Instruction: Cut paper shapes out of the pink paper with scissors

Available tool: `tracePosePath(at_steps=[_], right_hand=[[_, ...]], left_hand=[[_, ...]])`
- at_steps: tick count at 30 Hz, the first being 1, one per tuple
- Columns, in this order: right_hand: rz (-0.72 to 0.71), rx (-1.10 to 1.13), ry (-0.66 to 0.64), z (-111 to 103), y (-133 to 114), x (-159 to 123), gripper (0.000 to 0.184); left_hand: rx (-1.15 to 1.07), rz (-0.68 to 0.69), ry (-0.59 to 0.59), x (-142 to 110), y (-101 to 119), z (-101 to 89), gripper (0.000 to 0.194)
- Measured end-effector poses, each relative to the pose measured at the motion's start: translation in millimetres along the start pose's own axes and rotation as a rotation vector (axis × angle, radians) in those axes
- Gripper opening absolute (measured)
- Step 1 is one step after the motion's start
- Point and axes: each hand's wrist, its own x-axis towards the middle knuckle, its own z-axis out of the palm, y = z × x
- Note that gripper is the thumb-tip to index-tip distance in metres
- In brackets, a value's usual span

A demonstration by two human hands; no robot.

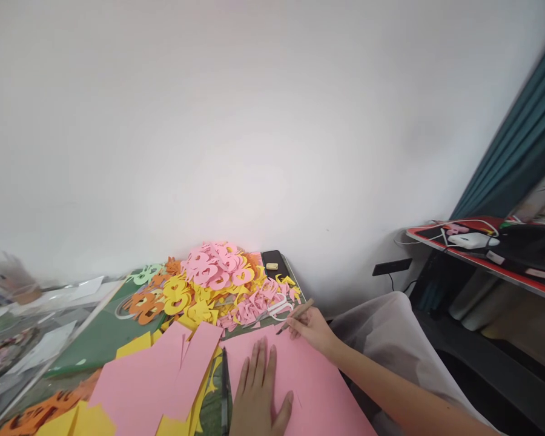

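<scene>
My left hand (258, 387) lies flat on a large sheet of pink card (315, 387), fingers spread and holding nothing. My right hand (311, 330) rests at the sheet's far edge and grips a slim brown-handled craft knife (297, 316), its tip pointing down toward the card. Just beyond lies a heap of cut-out paper shapes (213, 284) in pink, yellow and orange, some shaped like the figure 8. White-handled scissors (280, 307) lie among the scraps near my right hand. A dark metal ruler (224, 387) stands on edge-on view beside my left hand.
A green cutting mat (95, 336) lies under the paper, with more pink and yellow sheets (136, 387) at its near left. A black phone (272, 263) sits behind the heap. A cluttered shelf (481, 254) stands to the right, against a white wall (254, 133).
</scene>
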Motion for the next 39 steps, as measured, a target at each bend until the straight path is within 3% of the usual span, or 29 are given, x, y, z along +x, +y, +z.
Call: tracePosePath(at_steps=[4, 11, 14, 19, 39], right_hand=[[0.002, 0.025, -0.012, -6, -6, -12, 0.041], [0.188, 0.053, -0.141, -16, 4, -65, 0.04], [0.228, 0.015, -0.13, -13, 5, -76, 0.033], [0.232, -0.035, -0.12, -10, 4, -76, 0.025], [0.146, 0.018, -0.108, -9, 9, -72, 0.034]], left_hand=[[-0.033, -0.027, 0.015, -1, 2, -0.6, 0.066], [-0.029, -0.007, 0.032, -1, 0, 3.2, 0.061], [-0.029, -0.006, 0.036, -1, 1, 1.1, 0.062], [-0.026, -0.002, 0.027, -2, 2, -2.6, 0.063], [-0.15, -0.045, -0.136, 2, -5, -3.0, 0.068]])
